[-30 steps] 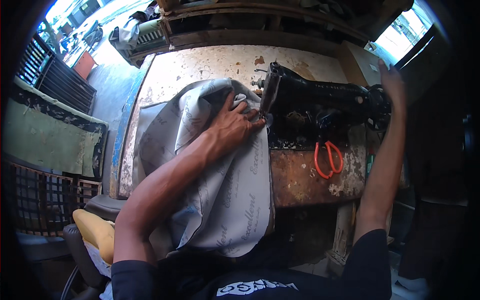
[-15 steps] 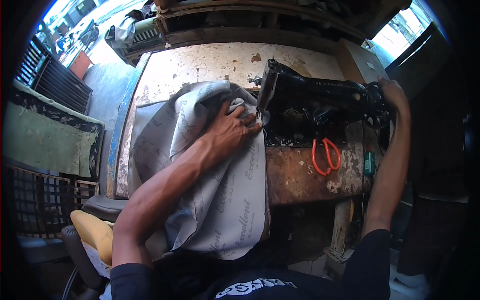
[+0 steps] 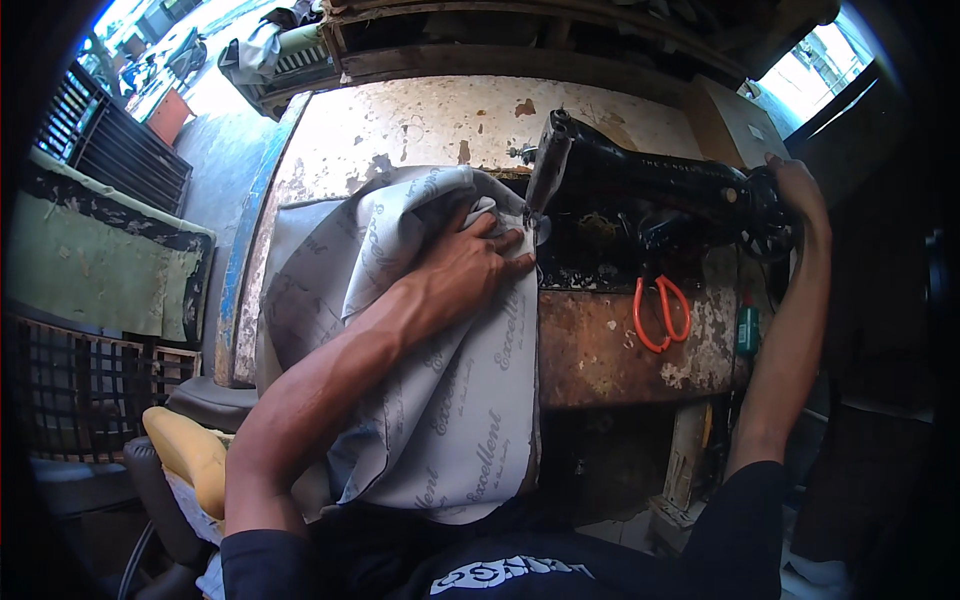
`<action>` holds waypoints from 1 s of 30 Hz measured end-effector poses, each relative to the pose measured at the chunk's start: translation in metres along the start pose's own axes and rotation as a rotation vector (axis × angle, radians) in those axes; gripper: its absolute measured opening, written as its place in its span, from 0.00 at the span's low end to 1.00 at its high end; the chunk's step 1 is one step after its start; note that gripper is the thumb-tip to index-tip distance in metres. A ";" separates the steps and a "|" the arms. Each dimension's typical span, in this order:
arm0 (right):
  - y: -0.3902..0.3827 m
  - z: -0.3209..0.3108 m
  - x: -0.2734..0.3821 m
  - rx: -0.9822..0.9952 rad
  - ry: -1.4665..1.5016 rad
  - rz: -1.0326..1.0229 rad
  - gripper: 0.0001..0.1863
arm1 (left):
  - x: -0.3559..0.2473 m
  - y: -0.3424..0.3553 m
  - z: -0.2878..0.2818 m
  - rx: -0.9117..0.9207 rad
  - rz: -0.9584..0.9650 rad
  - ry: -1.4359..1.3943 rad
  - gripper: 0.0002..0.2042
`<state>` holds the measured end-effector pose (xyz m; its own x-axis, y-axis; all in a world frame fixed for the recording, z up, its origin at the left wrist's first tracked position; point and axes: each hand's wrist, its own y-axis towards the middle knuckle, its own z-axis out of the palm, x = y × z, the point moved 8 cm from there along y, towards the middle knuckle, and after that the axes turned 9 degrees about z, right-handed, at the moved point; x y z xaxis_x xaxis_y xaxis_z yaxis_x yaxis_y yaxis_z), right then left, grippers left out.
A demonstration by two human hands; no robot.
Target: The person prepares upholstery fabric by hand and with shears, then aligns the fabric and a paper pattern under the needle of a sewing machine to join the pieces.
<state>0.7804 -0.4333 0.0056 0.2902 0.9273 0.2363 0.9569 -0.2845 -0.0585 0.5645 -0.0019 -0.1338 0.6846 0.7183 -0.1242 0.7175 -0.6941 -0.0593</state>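
Grey printed fabric (image 3: 480, 390) lies bunched at the left of a black sewing machine (image 3: 640, 180) and hangs over the bench's front edge. My left hand (image 3: 470, 255) presses on it, fingers spread, just beside the presser foot (image 3: 532, 220). At the machine's right end my right hand (image 3: 800, 195) curls round the handwheel (image 3: 762, 240), its fingertips partly hidden. Scissors with red handles (image 3: 655, 340) rest at the front of the machine bed.
A small green bottle (image 3: 747, 330) stands near the worn bench's (image 3: 610, 370) right end. A wooden rack (image 3: 520, 50) is behind. At left are a green padded panel (image 3: 100, 260), a slatted frame (image 3: 90, 390) and yellow foam (image 3: 185, 460) on a dark seat.
My right hand has come down from above the machine onto the handwheel, its fingers curling in. My left hand has shifted slightly while staying on the fabric; the view has shifted a little too.
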 end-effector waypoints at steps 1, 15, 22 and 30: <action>-0.008 0.002 -0.006 -0.005 -0.003 0.000 0.32 | 0.001 0.003 -0.003 -0.005 0.002 0.000 0.26; -0.082 -0.001 -0.034 -0.116 0.853 0.086 0.24 | 0.007 0.010 -0.002 -0.003 0.046 -0.033 0.28; -0.089 0.016 -0.057 -0.124 0.921 0.071 0.28 | 0.005 0.013 -0.011 0.043 0.027 -0.125 0.31; -0.097 0.020 -0.050 -0.072 1.076 -0.037 0.26 | 0.009 0.008 -0.009 0.006 0.038 -0.070 0.29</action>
<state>0.6733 -0.4474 -0.0204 0.0635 0.2455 0.9673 0.9517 -0.3066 0.0153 0.5779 -0.0006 -0.1268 0.7006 0.6862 -0.1958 0.6899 -0.7214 -0.0595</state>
